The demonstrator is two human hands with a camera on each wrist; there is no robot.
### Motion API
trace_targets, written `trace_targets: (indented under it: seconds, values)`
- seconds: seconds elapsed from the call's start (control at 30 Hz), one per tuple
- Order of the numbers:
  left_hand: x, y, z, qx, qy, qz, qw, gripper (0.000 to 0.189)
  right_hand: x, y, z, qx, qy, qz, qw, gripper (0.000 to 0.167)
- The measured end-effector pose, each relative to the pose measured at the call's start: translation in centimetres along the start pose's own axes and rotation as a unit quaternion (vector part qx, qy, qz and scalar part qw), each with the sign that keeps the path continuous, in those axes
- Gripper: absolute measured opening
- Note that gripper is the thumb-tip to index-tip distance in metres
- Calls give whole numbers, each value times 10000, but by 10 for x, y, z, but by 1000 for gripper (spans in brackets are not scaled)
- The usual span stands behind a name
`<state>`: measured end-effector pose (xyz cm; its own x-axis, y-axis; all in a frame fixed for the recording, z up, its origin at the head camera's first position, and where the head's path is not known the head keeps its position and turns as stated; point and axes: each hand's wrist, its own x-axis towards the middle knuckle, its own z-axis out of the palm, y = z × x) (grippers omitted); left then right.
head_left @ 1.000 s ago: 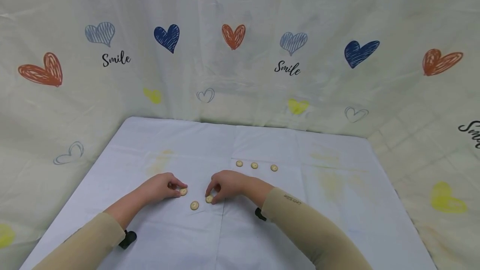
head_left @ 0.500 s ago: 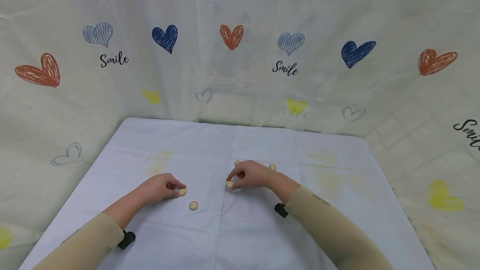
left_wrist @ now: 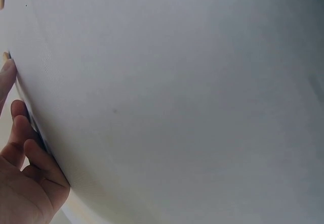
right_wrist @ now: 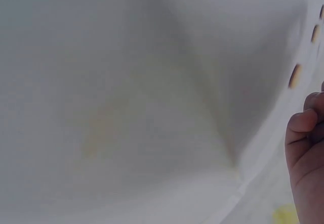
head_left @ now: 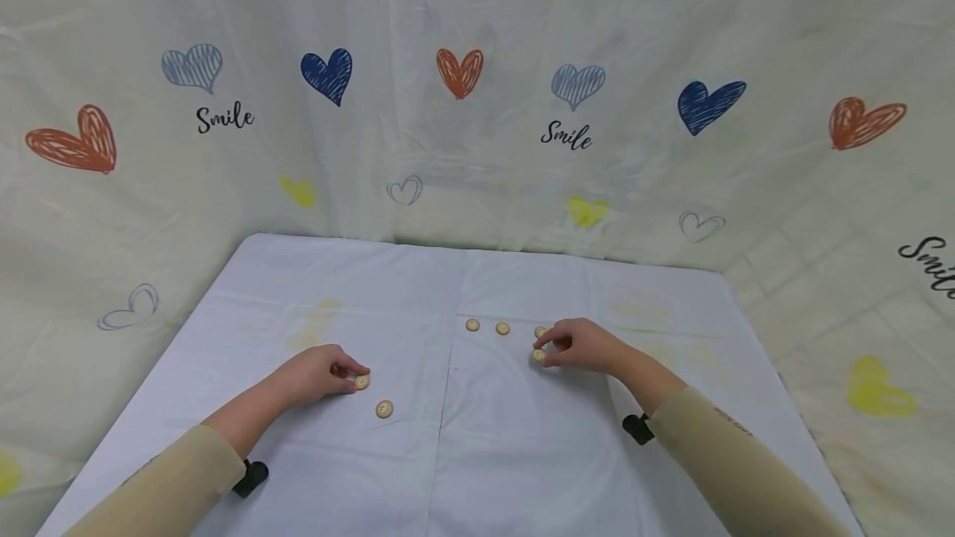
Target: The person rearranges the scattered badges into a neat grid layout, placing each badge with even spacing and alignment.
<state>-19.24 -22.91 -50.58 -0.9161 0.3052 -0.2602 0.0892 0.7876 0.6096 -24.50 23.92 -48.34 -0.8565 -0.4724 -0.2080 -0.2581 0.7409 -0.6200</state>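
On the white tabletop my left hand (head_left: 319, 375) holds a small round wooden disc (head_left: 362, 383) between thumb and index finger, at the table's surface. A loose wooden disc (head_left: 384, 409) lies a little nearer and to the right. My right hand (head_left: 585, 345) pinches another wooden disc (head_left: 538, 355) by its edges, just in front of the right end of a row. That row is a left disc (head_left: 473, 325), a middle disc (head_left: 503, 328) and a right disc (head_left: 540, 331), the last partly covered by my fingers. In the left wrist view, my left hand's other fingers (left_wrist: 38, 155) are curled near the cloth.
A white cloth (head_left: 492, 454) with creases and faint yellow stains covers the table. Behind and beside it hangs a pale curtain (head_left: 507, 164) printed with hearts and "Smile". A dark wrist camera (head_left: 251, 478) sits under the left forearm, another camera (head_left: 637, 429) under the right.
My right hand has carried its disc from beside the loose disc rightward and slightly away, to the row's right end. The left hand stays in place with its disc.
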Motion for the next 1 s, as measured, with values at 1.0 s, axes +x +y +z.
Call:
trace_targets:
  seconds: [1.0]
  values:
    - [-3, 1, -3, 32, -53, 68, 10000, 25, 6, 17, -4, -224, -163, 378, 9989, 30]
